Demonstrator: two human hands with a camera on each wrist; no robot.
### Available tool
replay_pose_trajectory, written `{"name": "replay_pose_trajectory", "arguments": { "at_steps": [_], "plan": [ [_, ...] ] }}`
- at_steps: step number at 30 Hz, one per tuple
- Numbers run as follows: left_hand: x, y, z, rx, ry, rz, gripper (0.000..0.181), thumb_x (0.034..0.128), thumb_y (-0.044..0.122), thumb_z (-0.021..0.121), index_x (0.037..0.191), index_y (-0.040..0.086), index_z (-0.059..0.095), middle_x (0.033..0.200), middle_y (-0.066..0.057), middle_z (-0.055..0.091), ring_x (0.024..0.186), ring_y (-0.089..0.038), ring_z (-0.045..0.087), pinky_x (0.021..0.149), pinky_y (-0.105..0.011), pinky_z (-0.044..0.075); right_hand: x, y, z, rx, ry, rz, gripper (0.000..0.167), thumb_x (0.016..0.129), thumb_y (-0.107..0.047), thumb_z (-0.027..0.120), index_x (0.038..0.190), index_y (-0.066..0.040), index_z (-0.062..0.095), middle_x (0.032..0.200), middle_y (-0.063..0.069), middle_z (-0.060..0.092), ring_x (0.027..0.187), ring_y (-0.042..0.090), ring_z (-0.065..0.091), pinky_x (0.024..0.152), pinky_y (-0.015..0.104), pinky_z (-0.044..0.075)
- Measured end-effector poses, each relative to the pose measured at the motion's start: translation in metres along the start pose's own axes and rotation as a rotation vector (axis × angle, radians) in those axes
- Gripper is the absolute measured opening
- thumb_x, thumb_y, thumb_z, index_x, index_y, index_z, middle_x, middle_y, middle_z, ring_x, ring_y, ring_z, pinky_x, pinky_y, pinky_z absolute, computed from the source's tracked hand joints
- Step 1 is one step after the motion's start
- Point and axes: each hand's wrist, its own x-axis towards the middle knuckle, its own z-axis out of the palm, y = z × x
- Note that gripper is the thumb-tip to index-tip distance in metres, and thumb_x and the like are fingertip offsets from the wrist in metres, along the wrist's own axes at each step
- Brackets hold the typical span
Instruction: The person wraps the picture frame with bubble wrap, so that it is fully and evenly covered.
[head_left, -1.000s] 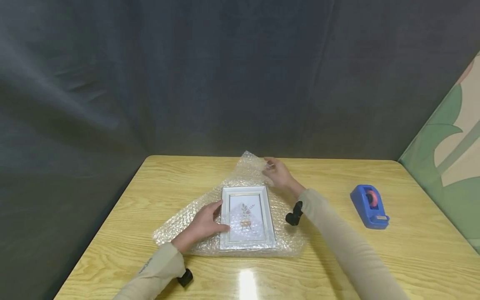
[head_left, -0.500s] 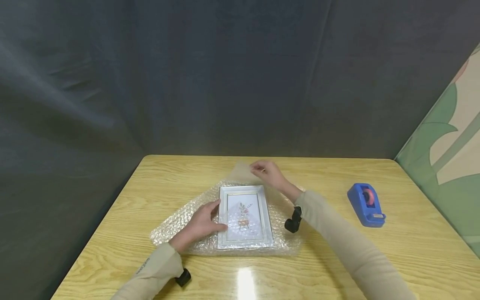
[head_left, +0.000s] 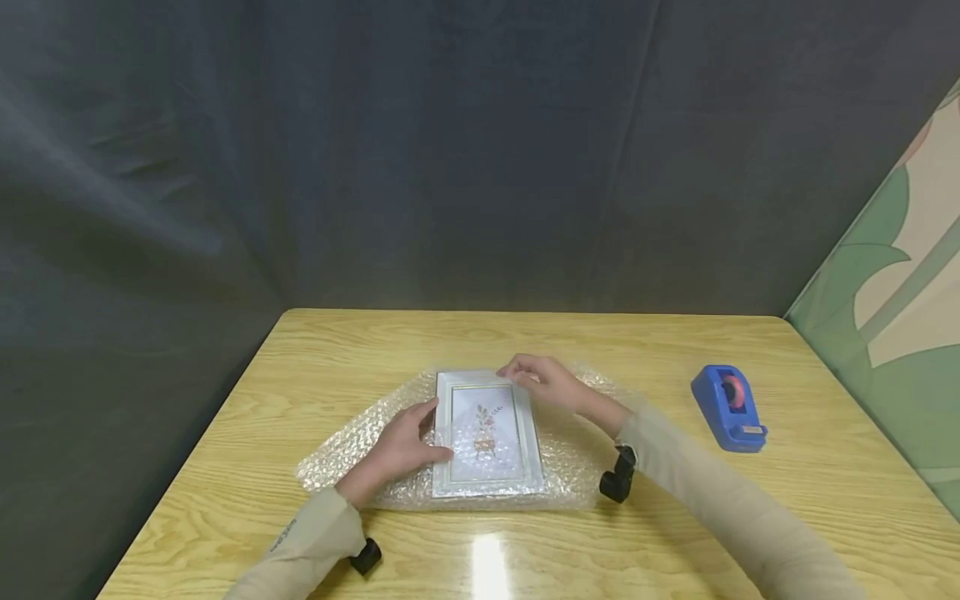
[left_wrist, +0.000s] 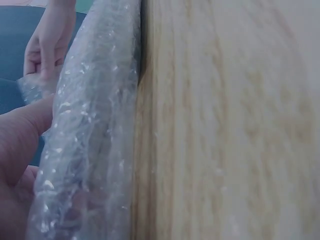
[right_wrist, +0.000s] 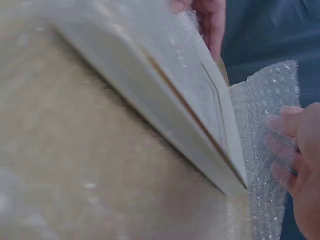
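Note:
A white picture frame (head_left: pixel 534 450) with a plant drawing lies on a sheet of bubble wrap (head_left: pixel 352 446), part of which covers its lower area. My left hand (head_left: pixel 401 446) rests at its left edge, thumb over the front; in the left wrist view the left hand (left_wrist: pixel 17 145) is beside the wrap. At the top right corner, my right hand (head_left: pixel 547 382) pinches a flap of the wrap. The right wrist view shows the flap (right_wrist: pixel 265 95) between thumb and fingers of the right hand (right_wrist: pixel 305 165), next to the frame's corner (right_wrist: pixel 235 170).
A blue tape dispenser (head_left: pixel 723 408) with a pink roll stands on the right of the wooden table (head_left: pixel 360 342). Dark cloth (head_left: pixel 465 167) hangs behind the table, and a leaf-patterned panel (head_left: pixel 907 333) is at the far right.
My right hand has come down and toward me from beyond the frame to its top edge, bringing the upper flap of wrap with it. My left hand has stayed at the left edge.

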Motion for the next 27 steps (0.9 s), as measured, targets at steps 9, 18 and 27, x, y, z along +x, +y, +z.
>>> {"name": "replay_pose_trajectory", "arguments": {
  "at_steps": [9,18,27],
  "plan": [
    [0.000,0.000,0.000,0.021,0.007,0.035,0.089,0.0667,0.032,0.077,0.140,0.005,0.033,0.135,-0.019,0.042,0.120,-0.034,0.043,0.099,-0.046,0.037,-0.017,0.010,0.017,-0.012,-0.086,-0.036,0.013,0.091,-0.003,0.049,0.097,0.001,0.060,0.114,0.014,0.061,0.109,0.027,0.055,0.095,0.038,0.044],
    [-0.001,-0.001,0.000,0.052,0.033,0.054,0.088,0.0669,0.033,0.077,0.139,0.004,0.035,0.134,-0.019,0.044,0.119,-0.034,0.044,0.099,-0.046,0.038,-0.021,0.012,0.028,-0.179,-0.056,-0.104,0.011,0.087,-0.003,0.055,0.095,-0.001,0.062,0.110,0.014,0.063,0.104,0.027,0.057,0.092,0.038,0.046],
    [-0.001,-0.001,0.001,0.066,0.035,0.055,0.089,0.0658,0.034,0.078,0.138,0.005,0.036,0.134,-0.019,0.044,0.121,-0.035,0.041,0.100,-0.048,0.035,-0.030,0.005,0.034,-0.273,-0.069,-0.139,0.031,0.085,-0.005,0.059,0.114,0.002,0.058,0.109,0.014,0.061,0.091,0.020,0.057,0.089,0.038,0.046]
  ]
}}
